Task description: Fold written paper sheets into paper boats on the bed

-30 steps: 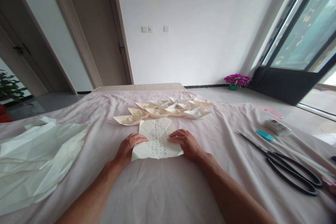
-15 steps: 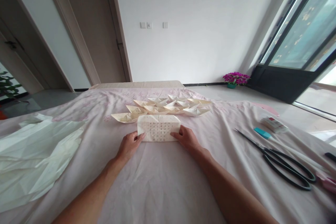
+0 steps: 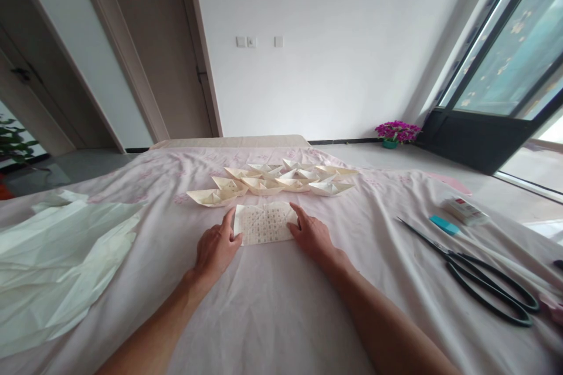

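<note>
"Folded paper point(image 3: 265, 225), how does it look on your screen?"

"I see it cream-coloured and folded into a wide rectangle with slight wrinkles. It is on the pale pink cloth point(image 3: 268, 310), in the middle, between the two hands."

"Can you read something?"

"There are rows of small dark characters on it, but for me they are too small to read. On the right, the white packet point(image 3: 465, 211) has a red mark, also not readable from here."

"And the hands?"

"The left hand point(image 3: 217, 244) has its thumb and forefinger apart, touching the paper's left edge. The right hand point(image 3: 311, 237) does the same at the right edge, thumb and forefinger also apart."

"What lies around?"

"Just beyond the paper I see a group of paper boats point(image 3: 263, 186). Black-handled scissors point(image 3: 466, 269) lie well to the right, pale crumpled sheets point(image 3: 57, 272) to the left."
</note>
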Motion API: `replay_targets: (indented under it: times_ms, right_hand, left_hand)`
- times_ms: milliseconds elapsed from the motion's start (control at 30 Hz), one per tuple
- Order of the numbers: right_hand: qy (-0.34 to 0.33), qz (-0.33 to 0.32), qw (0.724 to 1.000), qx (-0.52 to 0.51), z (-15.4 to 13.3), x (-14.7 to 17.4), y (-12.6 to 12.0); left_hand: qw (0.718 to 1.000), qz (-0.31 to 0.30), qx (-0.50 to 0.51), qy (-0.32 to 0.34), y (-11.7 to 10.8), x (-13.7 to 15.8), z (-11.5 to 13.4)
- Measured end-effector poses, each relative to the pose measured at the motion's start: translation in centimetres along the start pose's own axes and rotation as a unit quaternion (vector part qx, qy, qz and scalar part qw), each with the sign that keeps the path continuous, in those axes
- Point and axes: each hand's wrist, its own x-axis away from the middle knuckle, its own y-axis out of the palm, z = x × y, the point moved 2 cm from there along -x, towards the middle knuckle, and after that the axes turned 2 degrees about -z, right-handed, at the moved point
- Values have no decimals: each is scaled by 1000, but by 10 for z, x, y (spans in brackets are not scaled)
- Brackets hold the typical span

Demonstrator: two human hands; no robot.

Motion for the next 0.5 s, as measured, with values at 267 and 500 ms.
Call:
replay_targets:
  times_ms: [267, 500]
  right_hand:
    - [-59, -3, 998, 21, -4, 4, 1]
    - [-131, 67, 984, 96, -20, 9, -7]
  left_hand:
    - [972, -17, 20, 232, 17, -5, 6]
    - [956, -86, 46, 276, 30, -10, 10]
